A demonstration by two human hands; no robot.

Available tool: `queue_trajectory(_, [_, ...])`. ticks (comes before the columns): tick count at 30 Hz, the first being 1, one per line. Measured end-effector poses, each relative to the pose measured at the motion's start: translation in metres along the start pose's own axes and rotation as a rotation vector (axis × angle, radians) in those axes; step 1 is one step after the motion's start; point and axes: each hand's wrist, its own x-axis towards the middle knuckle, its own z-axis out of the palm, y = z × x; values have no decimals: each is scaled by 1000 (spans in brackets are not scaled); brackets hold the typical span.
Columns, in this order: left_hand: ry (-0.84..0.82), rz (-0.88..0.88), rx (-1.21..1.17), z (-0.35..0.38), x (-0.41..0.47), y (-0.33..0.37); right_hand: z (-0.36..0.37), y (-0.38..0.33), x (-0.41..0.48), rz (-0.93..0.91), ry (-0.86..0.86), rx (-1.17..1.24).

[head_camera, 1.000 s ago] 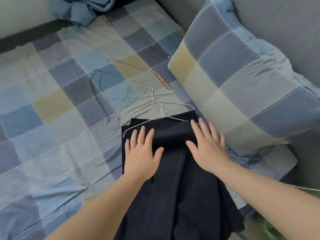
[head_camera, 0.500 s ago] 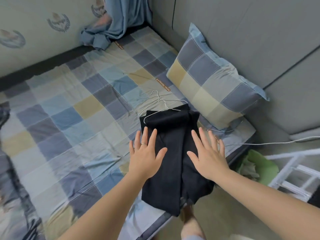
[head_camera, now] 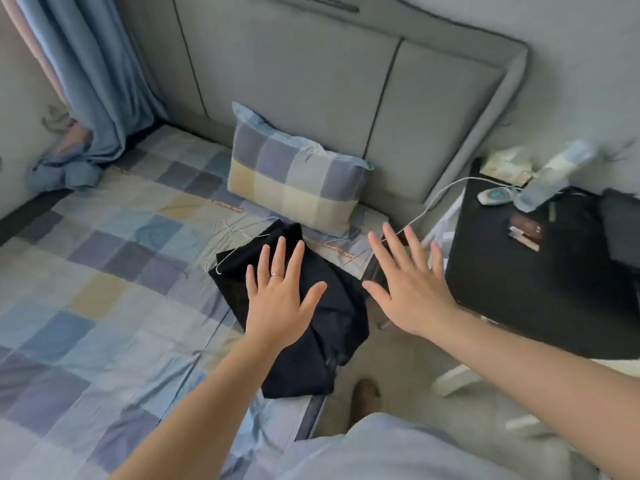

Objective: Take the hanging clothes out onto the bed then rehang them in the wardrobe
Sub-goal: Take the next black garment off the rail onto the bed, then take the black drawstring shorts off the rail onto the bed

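On the bed (head_camera: pixel 104 306), wire hangers (head_camera: pixel 225 233) poke from black clothes (head_camera: pixel 332 327) draped over its edge. They look soft, light and floppy, best lifted by the hanger hooks. The left hand (head_camera: pixel 280 303) is over the cloth, the right hand (head_camera: pixel 412 292) beside it; each grip is wide, holding nothing.

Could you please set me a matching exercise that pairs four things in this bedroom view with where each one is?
Things:
1. dark garment
2. checked pillow
3. blue curtain
4. plastic bottle

Places:
A. leans against the grey headboard
B. is on the black bedside table
C. hangs in the far left corner
D. drapes over the edge of the bed

Pairs: 1-D, 2-A, 3-C, 4-B
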Motion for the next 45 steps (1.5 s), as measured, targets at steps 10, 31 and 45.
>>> queue_trajectory(10, [-93,541,-37,25,23,183,-40,129,-137,452,131,-55])
queue_trajectory(31, [-60,1585,-329,92,-214,758,-176,386,-620,1263,452,-431])
queue_trajectory(45, [57,1896,-681,24,-376,1039,-386,452,-801,1569,509,-978])
